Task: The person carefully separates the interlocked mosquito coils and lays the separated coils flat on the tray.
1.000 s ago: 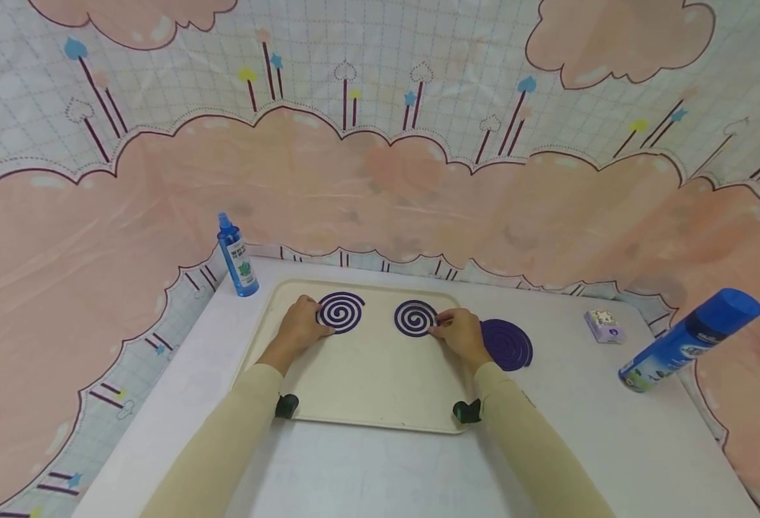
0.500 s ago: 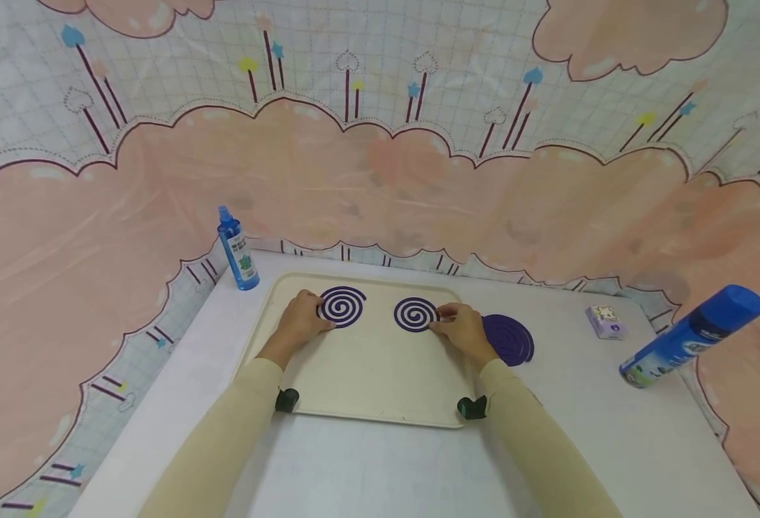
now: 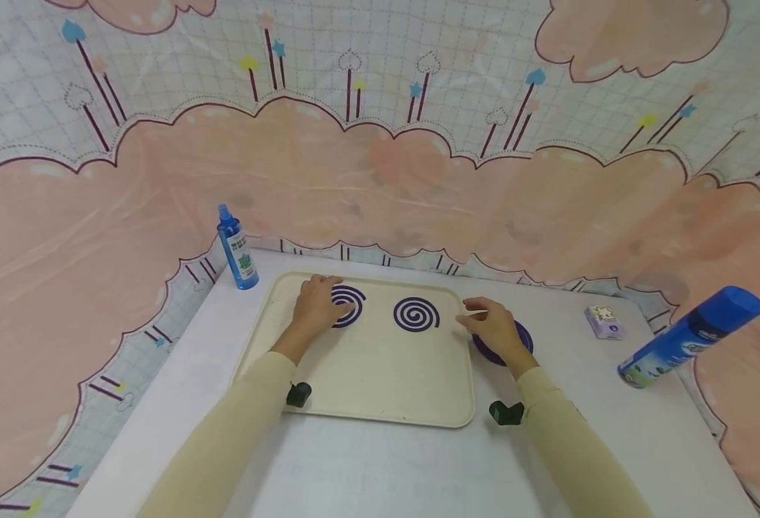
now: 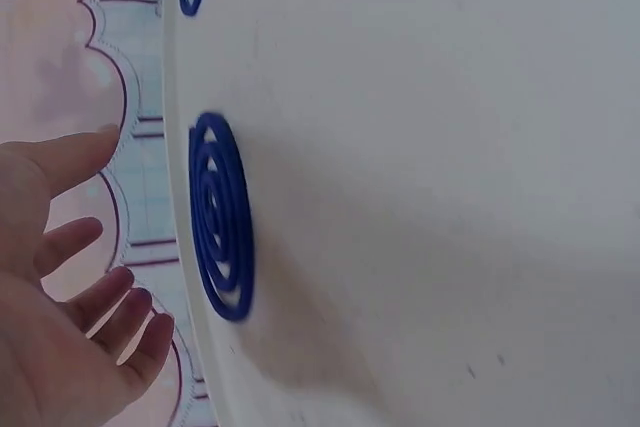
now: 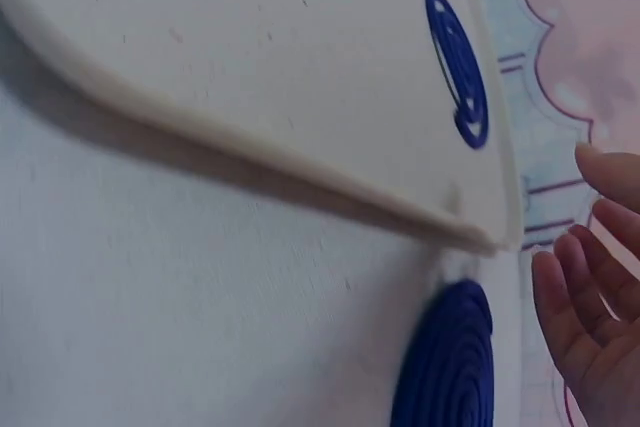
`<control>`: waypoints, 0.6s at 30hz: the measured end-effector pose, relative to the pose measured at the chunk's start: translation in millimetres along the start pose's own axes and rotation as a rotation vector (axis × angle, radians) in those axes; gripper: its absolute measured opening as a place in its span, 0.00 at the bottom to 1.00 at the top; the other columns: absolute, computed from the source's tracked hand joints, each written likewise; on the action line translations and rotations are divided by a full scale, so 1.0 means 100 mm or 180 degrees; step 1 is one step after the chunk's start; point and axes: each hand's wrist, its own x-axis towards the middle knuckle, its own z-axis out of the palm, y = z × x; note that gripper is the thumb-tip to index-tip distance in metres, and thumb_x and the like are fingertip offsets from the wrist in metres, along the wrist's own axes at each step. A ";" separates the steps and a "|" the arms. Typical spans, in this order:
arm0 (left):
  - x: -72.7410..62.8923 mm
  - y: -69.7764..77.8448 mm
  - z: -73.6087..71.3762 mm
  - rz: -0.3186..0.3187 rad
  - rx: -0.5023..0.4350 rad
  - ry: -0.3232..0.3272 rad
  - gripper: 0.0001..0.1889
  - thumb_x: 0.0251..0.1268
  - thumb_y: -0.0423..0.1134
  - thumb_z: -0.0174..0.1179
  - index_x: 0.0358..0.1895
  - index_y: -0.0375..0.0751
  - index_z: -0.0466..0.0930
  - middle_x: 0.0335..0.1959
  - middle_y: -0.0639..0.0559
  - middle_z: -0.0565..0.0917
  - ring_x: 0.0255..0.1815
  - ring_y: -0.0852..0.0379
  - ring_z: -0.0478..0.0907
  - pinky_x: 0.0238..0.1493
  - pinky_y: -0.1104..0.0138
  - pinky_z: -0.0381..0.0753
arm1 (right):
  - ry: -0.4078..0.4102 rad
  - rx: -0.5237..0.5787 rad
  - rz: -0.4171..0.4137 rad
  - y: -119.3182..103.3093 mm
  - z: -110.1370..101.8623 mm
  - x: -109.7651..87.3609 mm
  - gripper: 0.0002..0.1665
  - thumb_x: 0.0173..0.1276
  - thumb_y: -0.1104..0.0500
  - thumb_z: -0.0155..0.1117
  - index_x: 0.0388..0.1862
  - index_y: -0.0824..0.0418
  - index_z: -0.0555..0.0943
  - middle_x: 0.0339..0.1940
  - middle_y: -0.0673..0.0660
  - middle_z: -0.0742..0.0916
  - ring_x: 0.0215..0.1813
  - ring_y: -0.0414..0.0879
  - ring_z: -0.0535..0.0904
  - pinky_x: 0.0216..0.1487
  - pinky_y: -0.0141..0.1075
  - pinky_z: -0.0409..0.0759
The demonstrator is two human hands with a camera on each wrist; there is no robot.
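Two dark blue mosquito coils lie flat on a cream tray point(image 3: 380, 381), the left coil point(image 3: 359, 305) and the right coil point(image 3: 416, 315). My left hand point(image 3: 317, 306) hovers over the left coil, hiding part of it; in the left wrist view, its fingers are spread apart from that coil point(image 4: 238, 237) and hold nothing. Past the tray's right edge, my right hand point(image 3: 495, 327) is above a denser coil point(image 3: 525, 338) on the table, partly covering it. The right wrist view shows this hand point(image 5: 600, 297) with loose fingers, apart from the dense coil point(image 5: 450, 377).
A blue spray bottle point(image 3: 239, 255) stands behind the tray's left corner. To the right are a small purple-and-white box point(image 3: 605, 324) and a tall blue aerosol can point(image 3: 690, 338) on the white table point(image 3: 367, 467). A patterned cloth point(image 3: 380, 187) rises behind.
Both hands have let go of the coils at their edges. My left hand has shifted right over the left coil; my right hand has moved right, off the tray, over the dense coil.
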 end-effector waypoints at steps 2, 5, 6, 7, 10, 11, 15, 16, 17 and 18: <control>0.00 0.10 0.02 0.0061 0.0034 0.0000 0.34 0.65 0.51 0.68 0.73 0.48 0.71 0.73 0.38 0.69 0.73 0.37 0.66 0.71 0.44 0.74 | 0.0046 -0.0066 -0.0017 0.06 -0.08 -0.01 0.29 0.71 0.52 0.69 0.67 0.61 0.78 0.65 0.65 0.84 0.60 0.60 0.85 0.57 0.46 0.88; 0.00 0.26 0.07 0.0211 0.0052 -0.0024 0.34 0.66 0.52 0.68 0.74 0.49 0.70 0.73 0.40 0.70 0.73 0.39 0.66 0.72 0.45 0.74 | 0.0141 -0.0113 -0.0011 0.17 -0.22 -0.04 0.29 0.71 0.52 0.69 0.67 0.62 0.79 0.64 0.65 0.84 0.60 0.60 0.85 0.59 0.50 0.87; 0.00 0.31 0.10 0.0271 0.0047 -0.0029 0.34 0.66 0.52 0.68 0.74 0.49 0.70 0.72 0.41 0.70 0.73 0.40 0.66 0.72 0.46 0.74 | 0.0170 -0.0121 -0.0014 0.21 -0.26 -0.05 0.28 0.71 0.52 0.69 0.66 0.62 0.79 0.64 0.66 0.84 0.60 0.61 0.85 0.59 0.51 0.86; -0.01 0.37 0.12 0.0342 0.0043 -0.0032 0.34 0.66 0.53 0.68 0.74 0.49 0.70 0.72 0.41 0.71 0.73 0.40 0.67 0.72 0.47 0.74 | 0.0190 -0.0123 -0.0002 0.25 -0.30 -0.07 0.29 0.71 0.52 0.69 0.66 0.62 0.79 0.64 0.66 0.84 0.60 0.61 0.84 0.60 0.52 0.86; -0.02 0.50 0.22 0.0556 0.0036 -0.0042 0.34 0.66 0.53 0.68 0.73 0.50 0.71 0.70 0.43 0.73 0.72 0.42 0.68 0.72 0.49 0.75 | 0.0238 -0.0149 0.0027 0.36 -0.39 -0.13 0.29 0.71 0.52 0.68 0.67 0.63 0.78 0.64 0.67 0.84 0.62 0.63 0.83 0.64 0.54 0.83; -0.03 0.54 0.26 0.0624 0.0026 -0.0055 0.33 0.66 0.53 0.68 0.73 0.50 0.71 0.70 0.44 0.73 0.73 0.42 0.68 0.72 0.49 0.75 | 0.0248 -0.0146 0.0031 0.38 -0.41 -0.14 0.29 0.71 0.52 0.68 0.67 0.63 0.78 0.64 0.68 0.84 0.63 0.63 0.82 0.65 0.55 0.82; -0.08 0.69 0.38 0.0921 -0.0065 -0.0128 0.33 0.66 0.52 0.68 0.72 0.48 0.72 0.72 0.44 0.74 0.75 0.42 0.68 0.76 0.48 0.71 | 0.0293 -0.0160 0.0021 0.46 -0.46 -0.22 0.29 0.71 0.51 0.68 0.66 0.64 0.78 0.64 0.69 0.83 0.65 0.65 0.79 0.69 0.58 0.78; -0.09 0.73 0.41 0.0981 -0.0091 -0.0164 0.33 0.67 0.52 0.67 0.72 0.48 0.72 0.73 0.44 0.74 0.76 0.41 0.67 0.77 0.47 0.71 | 0.0303 -0.0164 0.0021 0.48 -0.48 -0.24 0.30 0.71 0.51 0.68 0.66 0.65 0.78 0.65 0.70 0.83 0.66 0.66 0.79 0.70 0.59 0.76; -0.10 0.77 0.44 0.1033 -0.0107 -0.0210 0.33 0.67 0.52 0.67 0.72 0.48 0.72 0.73 0.45 0.74 0.76 0.42 0.67 0.77 0.47 0.70 | 0.0306 -0.0177 0.0025 0.49 -0.49 -0.25 0.30 0.71 0.51 0.68 0.67 0.65 0.78 0.65 0.70 0.82 0.67 0.66 0.77 0.71 0.60 0.74; -0.11 0.80 0.47 0.1095 -0.0125 -0.0240 0.32 0.67 0.52 0.67 0.72 0.48 0.72 0.74 0.45 0.74 0.77 0.42 0.67 0.77 0.47 0.69 | 0.0312 -0.0179 0.0030 0.51 -0.51 -0.28 0.30 0.71 0.51 0.68 0.67 0.65 0.77 0.66 0.70 0.82 0.68 0.66 0.76 0.72 0.61 0.72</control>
